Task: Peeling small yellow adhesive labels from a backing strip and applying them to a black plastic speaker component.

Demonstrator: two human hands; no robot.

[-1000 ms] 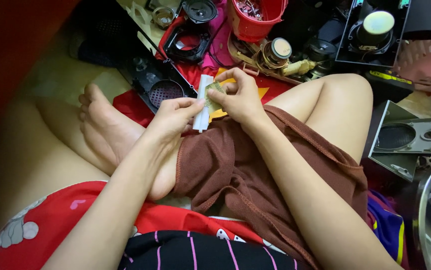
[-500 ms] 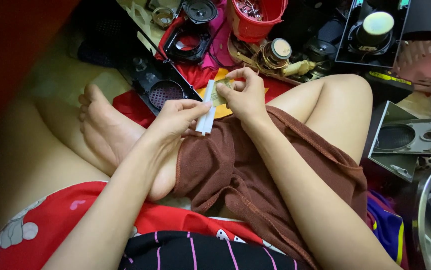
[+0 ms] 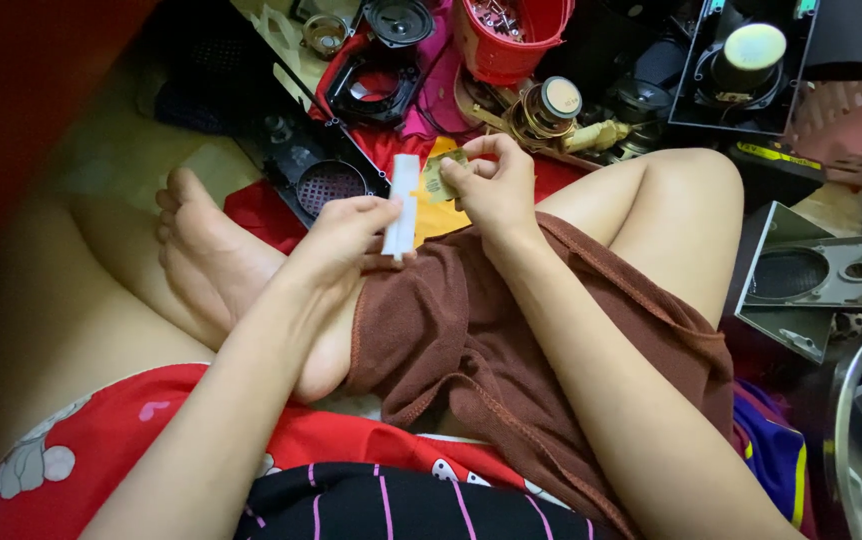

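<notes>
Head view: left hand [image 3: 346,235] pinches a white plastic strip [image 3: 402,205] upright over the lap; right hand [image 3: 496,185] fingers clamp a small greenish-gold part [image 3: 443,175] just beside it. Looks like the mating step; next move needs careful alignment.

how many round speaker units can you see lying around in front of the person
3 plainly: a black cone speaker at top centre, a brass-coloured one with a round silver magnet beside the red plastic bucket, and a pale-capped one in the black frame at top right. The dark clutter may hide others.
</notes>
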